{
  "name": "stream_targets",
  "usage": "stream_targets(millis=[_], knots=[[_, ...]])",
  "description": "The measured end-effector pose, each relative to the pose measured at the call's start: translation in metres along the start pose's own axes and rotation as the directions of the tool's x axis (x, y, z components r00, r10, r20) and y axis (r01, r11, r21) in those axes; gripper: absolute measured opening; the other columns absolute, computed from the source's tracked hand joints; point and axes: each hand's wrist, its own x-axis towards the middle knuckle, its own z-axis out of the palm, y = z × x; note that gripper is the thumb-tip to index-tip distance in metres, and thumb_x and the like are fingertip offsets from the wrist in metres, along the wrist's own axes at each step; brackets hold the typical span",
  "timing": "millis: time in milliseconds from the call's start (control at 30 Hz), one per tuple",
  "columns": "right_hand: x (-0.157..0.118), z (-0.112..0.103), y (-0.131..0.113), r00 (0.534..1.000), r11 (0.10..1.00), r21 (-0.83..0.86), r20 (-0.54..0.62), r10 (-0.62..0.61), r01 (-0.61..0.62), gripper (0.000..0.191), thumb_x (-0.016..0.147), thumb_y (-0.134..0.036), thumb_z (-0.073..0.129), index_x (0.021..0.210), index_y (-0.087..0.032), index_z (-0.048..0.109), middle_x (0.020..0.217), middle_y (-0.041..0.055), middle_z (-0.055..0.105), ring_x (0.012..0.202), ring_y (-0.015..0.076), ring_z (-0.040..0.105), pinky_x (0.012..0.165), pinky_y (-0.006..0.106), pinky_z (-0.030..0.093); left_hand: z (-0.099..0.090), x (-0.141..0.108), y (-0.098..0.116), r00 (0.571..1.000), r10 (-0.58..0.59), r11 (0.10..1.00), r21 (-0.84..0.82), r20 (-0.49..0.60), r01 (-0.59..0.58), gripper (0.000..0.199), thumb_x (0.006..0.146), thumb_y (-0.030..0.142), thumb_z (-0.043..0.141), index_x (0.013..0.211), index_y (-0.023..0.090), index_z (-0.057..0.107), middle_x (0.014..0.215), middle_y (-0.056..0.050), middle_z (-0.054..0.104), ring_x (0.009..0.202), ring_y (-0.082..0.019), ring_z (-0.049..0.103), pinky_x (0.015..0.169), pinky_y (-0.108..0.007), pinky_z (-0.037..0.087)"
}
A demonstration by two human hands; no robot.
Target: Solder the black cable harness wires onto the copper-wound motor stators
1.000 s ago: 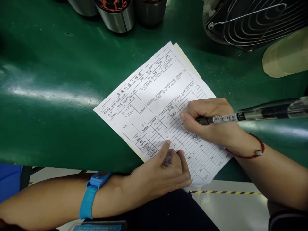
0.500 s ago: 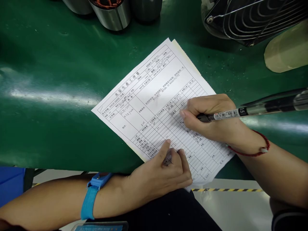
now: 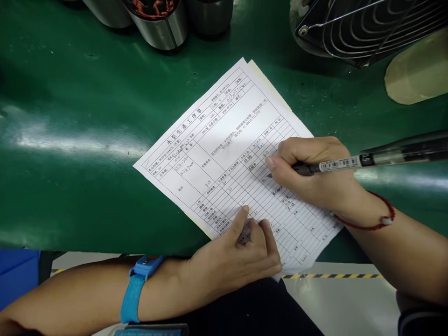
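A printed form [image 3: 224,135] with handwritten entries lies tilted on the green table [image 3: 87,186], with more paper under it. My right hand [image 3: 311,172] is closed around a black and clear pen [image 3: 339,164], its tip at the form's middle columns. My left hand [image 3: 241,252] rests on the lower edge of the form, index finger stretched out and the other fingers loosely bent, holding nothing that shows. A blue band [image 3: 135,291] is on my left wrist and a red bracelet [image 3: 383,219] on my right.
Metal cylinders, one with copper-coloured windings [image 3: 161,28], stand at the top. A fan with a wire guard [image 3: 378,28] and a pale yellowish object [image 3: 416,70] are at the upper right. A blue object [image 3: 17,275] is at the lower left, below the table edge.
My right hand and the pen have shifted slightly right, and the pen tip now shows on the form. My left hand stays on the paper. The view has moved slightly.
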Motion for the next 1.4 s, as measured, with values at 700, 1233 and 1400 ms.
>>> stream_targets(millis=[700,1233,1400], knots=[[-0.0011,-0.0026,-0.0022,0.999,0.999,-0.041,0.040,-0.015,0.016,0.035,0.085,-0.011,0.059,0.056,-0.020,0.040,0.050,-0.0055,0.039,0.045,0.0081,0.033,0.043,0.027,0.025,0.0013,-0.0002,0.0002,1.000,-0.002,1.000,-0.004,-0.011,0.002,0.021,0.095,0.024,0.040,0.110,0.019,0.054,0.119,-0.004,0.054,0.102,-0.018,0.048,0.095,-0.046,0.049],[-0.0026,-0.0011,0.0009,1.000,1.000,0.014,0.008,0.003,-0.003,0.037,0.085,-0.011,0.061,0.057,-0.020,0.038,0.051,-0.0043,0.038,0.046,0.0091,0.032,0.043,0.030,0.025,0.0003,-0.0015,-0.0009,1.000,0.015,1.000,-0.010,0.020,-0.015,0.021,0.096,0.026,0.039,0.111,0.019,0.052,0.122,-0.006,0.052,0.104,-0.019,0.047,0.096,-0.047,0.047],[-0.0020,-0.0067,0.0069,0.967,0.984,0.138,-0.210,0.142,-0.114,0.035,0.084,-0.012,0.063,0.057,-0.020,0.041,0.056,-0.0038,0.042,0.051,0.0102,0.038,0.045,0.029,0.026,0.0004,-0.0010,-0.0002,1.000,0.003,1.000,-0.002,-0.002,-0.003,0.022,0.095,0.025,0.038,0.110,0.019,0.053,0.120,-0.005,0.053,0.102,-0.019,0.048,0.096,-0.047,0.048]])
